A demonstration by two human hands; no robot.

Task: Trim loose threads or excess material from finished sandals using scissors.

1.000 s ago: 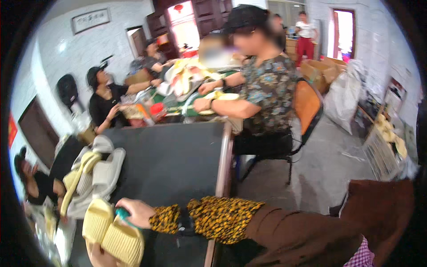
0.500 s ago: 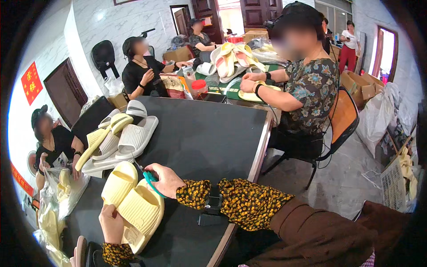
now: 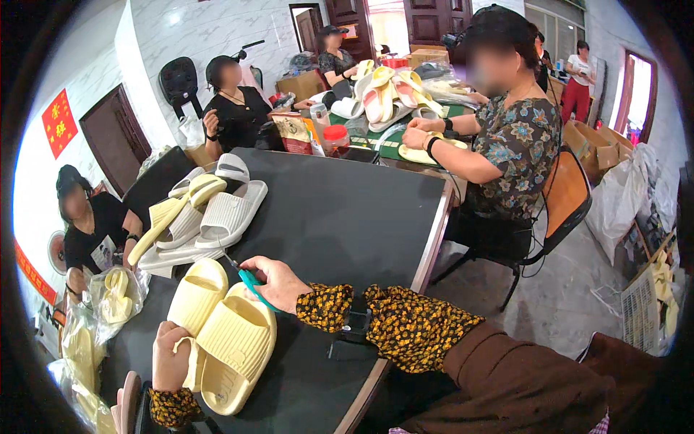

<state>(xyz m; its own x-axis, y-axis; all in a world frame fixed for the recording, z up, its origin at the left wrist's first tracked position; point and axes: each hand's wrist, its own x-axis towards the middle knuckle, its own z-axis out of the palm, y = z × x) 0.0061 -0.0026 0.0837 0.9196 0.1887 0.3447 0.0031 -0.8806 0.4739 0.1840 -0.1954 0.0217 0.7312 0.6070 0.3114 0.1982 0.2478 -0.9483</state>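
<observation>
We see a pair of pale yellow slippers (image 3: 220, 329) lying soles-up, side by side and touching, on the near left part of the black table (image 3: 340, 217). The left hand (image 3: 170, 356) is curled over the near edge of the slippers, fingers pressed against the sole and thumb tucked beneath, pinching the pair. The right hand (image 3: 278, 283) rests just beside the slippers, on their far right side, closed around teal-handled scissors (image 3: 248, 281); the thin blades point away from the slippers toward the table's far left. We cannot tell whether the blades touch the slippers.

Farther along the table's left side lies a heap of white slippers (image 3: 210, 213) with a yellow one across it. Off the table's left edge, a seated person in black (image 3: 97, 231) has clear bags of yellow slippers (image 3: 108, 304) beside them. At the table's far end a second person in black (image 3: 235, 108) sits, with a red-lidded jar (image 3: 336, 139) near the far edge. On the table's right side a person in a floral top (image 3: 513, 145) sits on an orange chair (image 3: 567, 195), hands on a slipper at a green table piled with more slippers (image 3: 387, 90).
</observation>
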